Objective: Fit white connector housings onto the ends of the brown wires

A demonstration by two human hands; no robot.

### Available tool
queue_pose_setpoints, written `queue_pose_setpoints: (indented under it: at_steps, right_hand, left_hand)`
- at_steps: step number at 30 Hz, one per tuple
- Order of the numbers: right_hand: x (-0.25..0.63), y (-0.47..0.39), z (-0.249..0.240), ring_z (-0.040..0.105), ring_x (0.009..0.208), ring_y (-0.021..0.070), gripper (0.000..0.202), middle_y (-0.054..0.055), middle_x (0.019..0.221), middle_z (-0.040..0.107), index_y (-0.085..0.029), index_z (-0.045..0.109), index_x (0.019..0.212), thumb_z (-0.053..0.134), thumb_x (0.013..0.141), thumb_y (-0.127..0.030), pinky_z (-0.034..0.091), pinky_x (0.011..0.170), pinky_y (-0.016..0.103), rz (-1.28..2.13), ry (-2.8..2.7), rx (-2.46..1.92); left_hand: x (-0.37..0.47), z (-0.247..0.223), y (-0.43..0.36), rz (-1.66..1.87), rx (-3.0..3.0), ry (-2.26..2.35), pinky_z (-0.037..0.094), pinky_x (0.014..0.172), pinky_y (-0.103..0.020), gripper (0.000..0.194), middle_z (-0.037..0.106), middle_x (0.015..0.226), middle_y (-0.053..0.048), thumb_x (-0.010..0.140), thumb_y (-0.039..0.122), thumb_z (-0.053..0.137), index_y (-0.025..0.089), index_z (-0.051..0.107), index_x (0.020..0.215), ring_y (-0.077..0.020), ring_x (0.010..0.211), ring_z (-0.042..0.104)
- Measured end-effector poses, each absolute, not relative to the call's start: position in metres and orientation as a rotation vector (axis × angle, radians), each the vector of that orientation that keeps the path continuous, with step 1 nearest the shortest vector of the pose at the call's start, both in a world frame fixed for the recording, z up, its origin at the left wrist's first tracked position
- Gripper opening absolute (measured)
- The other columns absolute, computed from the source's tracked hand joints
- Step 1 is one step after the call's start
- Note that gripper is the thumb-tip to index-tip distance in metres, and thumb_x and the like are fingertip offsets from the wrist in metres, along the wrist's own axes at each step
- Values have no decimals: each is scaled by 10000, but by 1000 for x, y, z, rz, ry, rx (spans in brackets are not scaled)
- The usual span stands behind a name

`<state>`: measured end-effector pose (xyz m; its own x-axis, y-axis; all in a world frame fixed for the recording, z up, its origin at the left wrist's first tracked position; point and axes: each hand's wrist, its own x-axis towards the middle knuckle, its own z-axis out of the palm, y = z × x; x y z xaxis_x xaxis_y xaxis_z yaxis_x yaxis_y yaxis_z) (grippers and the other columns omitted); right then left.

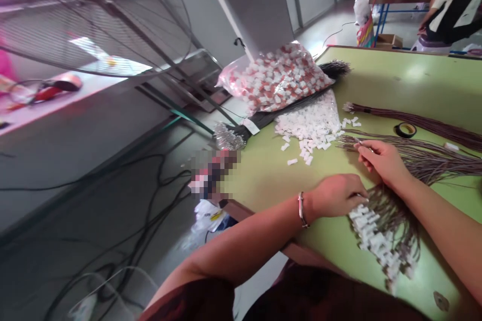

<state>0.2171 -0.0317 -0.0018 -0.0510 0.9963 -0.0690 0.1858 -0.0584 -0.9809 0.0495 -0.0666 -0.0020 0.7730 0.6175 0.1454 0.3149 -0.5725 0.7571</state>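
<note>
My left hand [339, 194] is closed, fingertips curled down at the top of a row of white plastic connectors [376, 238] fitted on thin brown wires [401, 215]. What sits between those fingertips is hidden. Beyond it, my right hand [386, 160] pinches thumb against forefinger on what looks like a thin wire end, beside the tips of a loose bundle of brown wires [425, 153]. Loose white connectors [311, 125] spill from a clear bag just past my hands.
A large clear bag of white and orange parts [282, 80] lies over a black cable bundle [263, 121]. Black tape [405, 130] and another brown wire bundle [422, 119] are on the green table [395, 77]. A fan [101, 25] stands left; a person [452, 7] sits far right.
</note>
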Motion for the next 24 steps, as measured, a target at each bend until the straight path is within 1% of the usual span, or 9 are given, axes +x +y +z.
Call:
queue_pose_setpoints:
  at_steps: [2, 3, 7, 10, 14, 17, 20, 22, 24]
  right_hand:
    - [216, -33, -4, 385, 425, 71, 373, -12, 594, 593, -157, 610, 967, 637, 694, -411, 288, 392, 204, 1287, -1364, -1334]
    - [215, -33, -6, 374, 420, 67, 378, -10, 600, 604, -160, 601, 972, 646, 685, -402, 268, 383, 197, 1314, -1368, -1319]
    - [214, -31, -10, 375, 424, 65, 282, 6, 633, 639, -174, 585, 852, 640, 675, -387, 256, 384, 195, 1349, -1374, -1292]
    - [212, -31, -10, 373, 441, 70, 201, -2, 590, 610, -166, 591, 760, 617, 662, -340, 260, 407, 206, 1252, -1443, -1328]
    - [210, -33, -9, 355, 454, 76, 148, -39, 491, 492, -166, 567, 627, 588, 624, -313, 276, 447, 223, 1081, -1569, -1352]
    - [210, -33, -12, 362, 473, 82, 160, -36, 507, 490, -164, 571, 614, 558, 628, -323, 288, 472, 231, 1044, -1622, -1340]
    - [210, -31, -15, 357, 481, 87, 182, -35, 510, 481, -162, 567, 614, 541, 635, -341, 280, 479, 234, 1040, -1642, -1331]
    - [210, -30, -15, 357, 488, 88, 173, -37, 508, 468, -165, 548, 600, 532, 633, -335, 280, 483, 231, 1018, -1648, -1309]
    - [210, -31, -15, 370, 501, 90, 151, -35, 522, 474, -169, 531, 596, 524, 635, -314, 290, 491, 228, 974, -1655, -1288]
  left_hand:
    - [45, 6, -72, 481, 2305, 665, 473, 738, -245, 197, 672, 853, -77, 854, 271, 530, 176, 701, 837, -152, 792, 607]
    - [40, 11, -70, 487, 2329, 774, 470, 735, -250, 224, 666, 846, -80, 866, 297, 515, 173, 697, 828, -155, 790, 602]
    - [4, 20, -49, 432, 2222, 1732, 450, 654, -307, 273, 641, 746, -91, 858, 353, 506, 144, 659, 771, -193, 703, 575]
    - [-13, 16, -34, 262, 2194, 1935, 445, 672, -317, 181, 662, 830, -97, 813, 285, 550, 146, 656, 858, -222, 761, 593]
    - [-13, 7, -32, 160, 2288, 1881, 452, 751, -332, 227, 670, 955, -130, 803, 183, 488, 145, 675, 925, -250, 882, 607]
    - [-11, 9, -34, 230, 2319, 1785, 454, 784, -350, 247, 680, 943, -130, 800, 155, 454, 147, 689, 875, -256, 904, 610]
    - [-8, 15, -34, 474, 2083, 1706, 475, 682, -319, 160, 678, 762, -95, 786, 192, 511, 145, 659, 745, -212, 743, 624]
    - [-2, 18, -32, 637, 1760, 1578, 467, 561, -270, 91, 641, 621, -47, 752, 228, 587, 145, 624, 744, -155, 571, 592]
    - [8, 20, -30, 730, 1495, 1406, 441, 484, -234, 96, 605, 541, -11, 728, 230, 623, 140, 599, 753, -113, 462, 544]
